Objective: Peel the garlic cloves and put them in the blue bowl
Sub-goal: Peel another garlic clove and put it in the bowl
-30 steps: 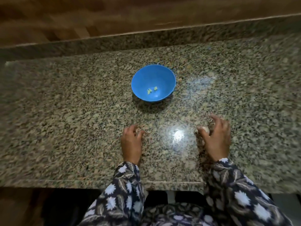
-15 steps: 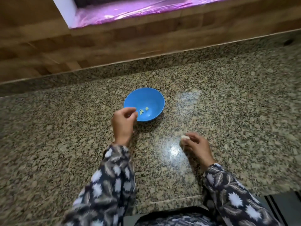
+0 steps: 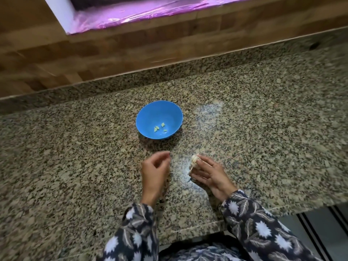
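Note:
The blue bowl (image 3: 150,113) stands on the granite counter (image 3: 75,157), and three small peeled garlic cloves (image 3: 162,125) lie in its bottom. My left hand (image 3: 154,172) hovers just in front of the bowl, blurred by motion. Its fingers are loosely curled and nothing shows in them. My right hand (image 3: 211,176), a short way to the right, grips a pale piece of garlic (image 3: 194,160) that still has its papery skin. The part of the garlic inside the fingers is hidden.
A low granite ledge and a wooden wall (image 3: 113,59) run behind the bowl, with a purple-lit opening (image 3: 131,12) above. The counter's front edge (image 3: 188,230) lies close to my body, and a floor mat (image 3: 320,223) shows at lower right.
My left hand reached to the bowl and came back toward me. The bowl held two cloves a second ago and holds three now. The view tilted up and my right hand lifted the garlic slightly.

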A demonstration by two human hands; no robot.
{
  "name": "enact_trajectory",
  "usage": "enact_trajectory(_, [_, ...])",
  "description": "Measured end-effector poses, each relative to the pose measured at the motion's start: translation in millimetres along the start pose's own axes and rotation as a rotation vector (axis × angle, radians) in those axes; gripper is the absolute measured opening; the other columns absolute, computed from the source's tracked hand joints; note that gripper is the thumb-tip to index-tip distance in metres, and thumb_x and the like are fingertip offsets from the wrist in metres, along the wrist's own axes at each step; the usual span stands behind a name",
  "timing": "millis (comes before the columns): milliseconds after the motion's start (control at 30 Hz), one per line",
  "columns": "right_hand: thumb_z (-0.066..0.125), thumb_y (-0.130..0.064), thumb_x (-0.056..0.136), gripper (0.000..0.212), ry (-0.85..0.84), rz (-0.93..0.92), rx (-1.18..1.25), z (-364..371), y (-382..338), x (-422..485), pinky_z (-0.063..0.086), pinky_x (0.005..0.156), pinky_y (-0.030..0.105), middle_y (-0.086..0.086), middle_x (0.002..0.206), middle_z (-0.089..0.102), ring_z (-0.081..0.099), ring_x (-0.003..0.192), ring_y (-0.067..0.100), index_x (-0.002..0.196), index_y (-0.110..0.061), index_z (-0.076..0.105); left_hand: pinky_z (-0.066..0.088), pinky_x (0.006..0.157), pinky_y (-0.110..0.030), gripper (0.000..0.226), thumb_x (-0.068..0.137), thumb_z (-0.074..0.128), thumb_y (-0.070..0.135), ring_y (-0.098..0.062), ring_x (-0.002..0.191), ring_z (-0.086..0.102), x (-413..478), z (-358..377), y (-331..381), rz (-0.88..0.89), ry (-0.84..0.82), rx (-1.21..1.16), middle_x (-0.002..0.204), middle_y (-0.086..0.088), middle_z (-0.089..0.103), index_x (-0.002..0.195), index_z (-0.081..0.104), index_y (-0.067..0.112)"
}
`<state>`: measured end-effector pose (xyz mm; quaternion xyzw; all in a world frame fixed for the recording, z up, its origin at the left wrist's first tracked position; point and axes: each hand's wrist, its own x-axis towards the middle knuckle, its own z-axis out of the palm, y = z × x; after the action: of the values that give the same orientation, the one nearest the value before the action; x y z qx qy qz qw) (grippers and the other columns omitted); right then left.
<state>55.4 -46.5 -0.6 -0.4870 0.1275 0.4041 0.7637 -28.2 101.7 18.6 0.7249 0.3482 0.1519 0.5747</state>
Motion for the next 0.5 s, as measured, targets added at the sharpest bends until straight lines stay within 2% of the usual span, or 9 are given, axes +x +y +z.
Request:
enact_trajectory(100, [0.056, -0.003, 0.086, 0.029, -0.055, -0.023, -0.015, 4.3, 5.4, -2.3, 0.056, 0.08, 0.031, 0.014, 0.108, 0.066, 0.064, 0.096, 0.025, 0.114, -0.01, 0.059, 0.056, 0.083, -0.038, 0.027, 0.084, 0.066, 0.01, -0.013, 0.097, 0.066, -19.2, 22.4, -13.2, -0.053, -0.157, -0.067, 0.11, 0.005, 0.067, 0.109, 0.067, 0.019])
enact_trajectory(200, [0.054, -0.004, 0.087, 0.029, -0.085, -0.047, -0.081, 6.3, 8.2, -5.2, 0.054, 0.081, 0.024, 0.009, 0.11, 0.067, 0.066, 0.096, 0.018, 0.114, -0.015, 0.06, 0.053, 0.085, -0.024, 0.031, 0.082, 0.069, 0.013, -0.002, 0.098, 0.065, -22.4, 33.9, -13.6, 0.008, -0.145, -0.083, 0.108, 0.009, 0.068, 0.114, 0.067, 0.014])
enact_trajectory(267, [0.052, -0.007, 0.089, 0.032, -0.101, -0.045, -0.115, 6.0, 9.1, -5.4, 0.05, 0.091, 0.03, 0.009, 0.113, 0.066, 0.063, 0.103, 0.02, 0.119, -0.015, 0.058, 0.052, 0.082, -0.018, 0.03, 0.082, 0.07, 0.015, 0.003, 0.094, 0.064, -23.0, 34.6, -11.6, 0.024, -0.128, -0.074, 0.105, 0.008, 0.069, 0.112, 0.068, 0.014])
enact_trajectory(333, [0.051, -0.009, 0.09, 0.034, -0.113, -0.043, -0.141, 4.6, 10.4, -6.0, 0.046, 0.097, 0.034, 0.008, 0.116, 0.065, 0.061, 0.108, 0.022, 0.124, -0.015, 0.055, 0.055, 0.081, -0.024, 0.027, 0.081, 0.071, 0.017, -0.002, 0.091, 0.067, -22.3, 32.0, -11.0, 0.012, -0.133, -0.072, 0.102, 0.006, 0.071, 0.108, 0.07, 0.016])
enact_trajectory(500, [0.051, -0.005, 0.091, 0.037, -0.123, -0.059, -0.129, -0.1, 14.2, -7.5, 0.054, 0.082, 0.025, 0.01, 0.114, 0.066, 0.065, 0.101, 0.017, 0.128, -0.007, 0.051, 0.057, 0.078, -0.033, 0.02, 0.08, 0.071, 0.014, -0.013, 0.086, 0.07, -19.6, 25.9, -6.9, 0.004, -0.21, -0.088, 0.095, 0.0, 0.073, 0.1, 0.072, 0.012])
